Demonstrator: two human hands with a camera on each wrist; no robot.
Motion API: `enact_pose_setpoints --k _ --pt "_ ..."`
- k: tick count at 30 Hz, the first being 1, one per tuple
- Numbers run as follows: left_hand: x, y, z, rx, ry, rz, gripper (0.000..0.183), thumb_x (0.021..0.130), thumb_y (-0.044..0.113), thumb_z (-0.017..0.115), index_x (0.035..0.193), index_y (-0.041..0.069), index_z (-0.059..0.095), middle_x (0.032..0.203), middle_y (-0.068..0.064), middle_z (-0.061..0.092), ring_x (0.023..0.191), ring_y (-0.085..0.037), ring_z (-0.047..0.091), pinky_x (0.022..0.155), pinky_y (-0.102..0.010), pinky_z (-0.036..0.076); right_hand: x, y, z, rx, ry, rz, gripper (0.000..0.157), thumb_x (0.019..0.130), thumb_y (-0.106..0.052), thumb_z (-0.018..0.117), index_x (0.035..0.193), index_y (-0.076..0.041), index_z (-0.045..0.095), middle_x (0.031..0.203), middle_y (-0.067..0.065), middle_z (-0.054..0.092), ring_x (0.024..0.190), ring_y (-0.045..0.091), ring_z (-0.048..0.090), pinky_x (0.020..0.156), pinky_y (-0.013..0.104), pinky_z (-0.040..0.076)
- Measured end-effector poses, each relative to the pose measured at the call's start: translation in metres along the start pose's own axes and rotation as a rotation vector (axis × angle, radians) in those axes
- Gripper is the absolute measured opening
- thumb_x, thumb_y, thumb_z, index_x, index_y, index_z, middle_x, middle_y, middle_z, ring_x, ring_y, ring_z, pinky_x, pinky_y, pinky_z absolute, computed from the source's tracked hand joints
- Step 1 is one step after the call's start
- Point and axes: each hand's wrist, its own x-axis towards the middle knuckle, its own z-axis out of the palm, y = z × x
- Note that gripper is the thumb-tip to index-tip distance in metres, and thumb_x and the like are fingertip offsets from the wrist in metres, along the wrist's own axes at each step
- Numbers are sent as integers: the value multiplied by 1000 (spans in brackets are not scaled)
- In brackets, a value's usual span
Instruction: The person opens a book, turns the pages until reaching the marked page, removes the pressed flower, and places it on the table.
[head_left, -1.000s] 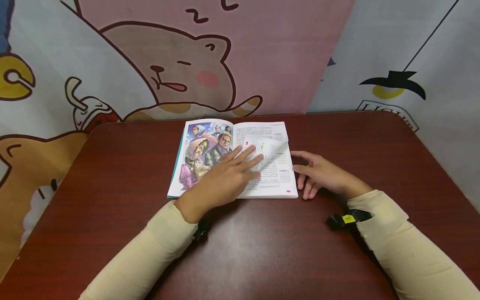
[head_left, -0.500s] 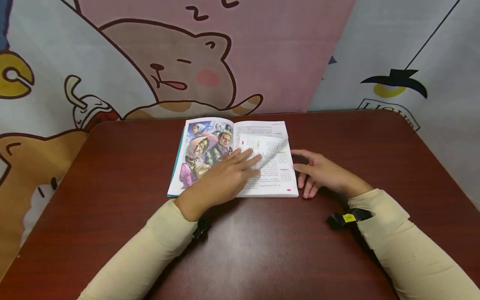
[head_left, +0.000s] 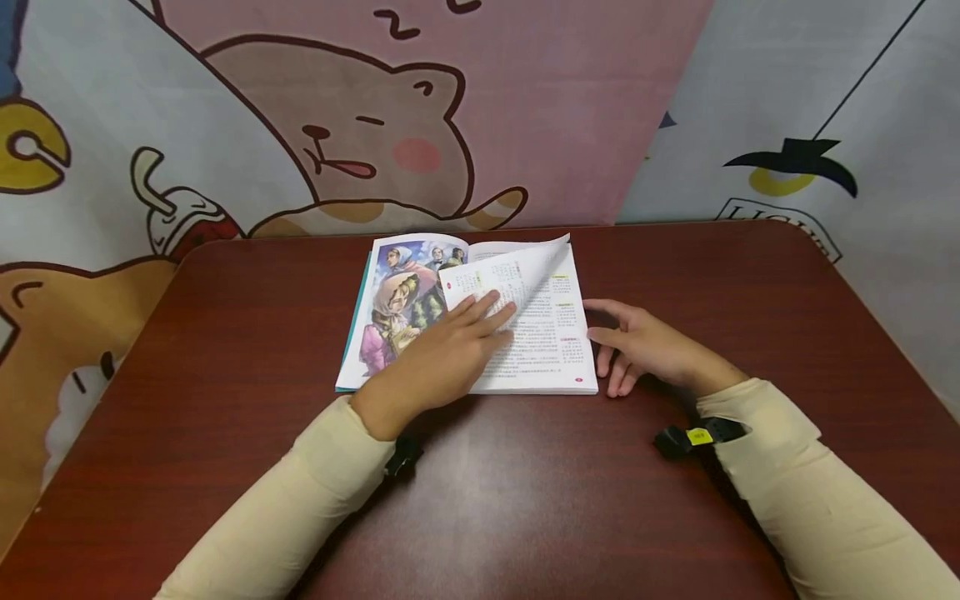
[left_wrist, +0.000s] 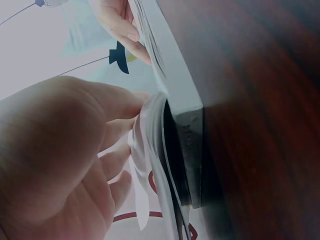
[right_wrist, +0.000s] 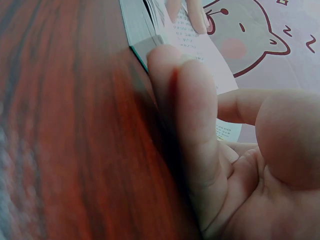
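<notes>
A thick book [head_left: 390, 333] lies spread on the table, a colour illustration on its left page and printed text on its right. Across its middle, a half-turned page [head_left: 495, 273] bends over toward the left. My left hand [head_left: 446, 354] lies over that page with its fingers stretched out; in the left wrist view its fingertips touch the curved pages. At the book's right edge rests my right hand [head_left: 645, 346], its fingers relaxed and slightly bent. In the right wrist view its fingers [right_wrist: 197, 105] are beside the book's corner, holding nothing.
The dark reddish-brown table [head_left: 480, 500] has a glossy top. Right behind its far edge hangs a cartoon-printed cloth [head_left: 570, 108]. A black wrist device [head_left: 697, 437] sits under the right sleeve cuff.
The page under my left hand has swung leftward, its corner now overlapping the illustration. My left hand has shifted slightly left; the right hand stays in place.
</notes>
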Motion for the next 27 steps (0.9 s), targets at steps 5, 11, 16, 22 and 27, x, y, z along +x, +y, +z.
enact_pose_setpoints --k 5,11,16,22,27 --pt "-1 1 0 8 -19 -22 37 100 7 50 135 8 62 157 -13 43 150 -36 32 122 -50 27 0 1 0 3 -3 -7 64 106 -26 48 160 -20 14 73 15 63 53 30 69 54 45 59" --pt "-1 0 -1 3 -47 -56 40 99 3 48 137 7 60 159 -12 39 152 -35 28 122 -50 27 0 0 0 -2 1 -7 64 106 -25 48 160 -19 14 73 15 63 53 31 69 54 46 59" --pt "-1 0 -3 -12 -64 -73 43 97 2 49 138 8 60 160 -11 37 152 -34 26 122 -51 27 0 0 0 -1 0 -5 64 106 -25 48 160 -20 14 74 15 63 53 31 69 54 46 59" --pt "-1 1 -3 -18 -70 -94 42 99 4 47 139 8 59 161 -13 36 152 -34 26 121 -50 27 0 0 -1 -2 1 -8 65 106 -25 48 160 -20 14 73 15 63 53 31 69 54 46 59" --pt "-2 0 -2 -13 -89 -120 43 100 7 45 141 10 58 162 -14 34 153 -33 25 121 -51 28 0 1 0 3 -2 -7 64 106 -25 49 160 -20 14 73 15 63 53 30 69 54 46 59"
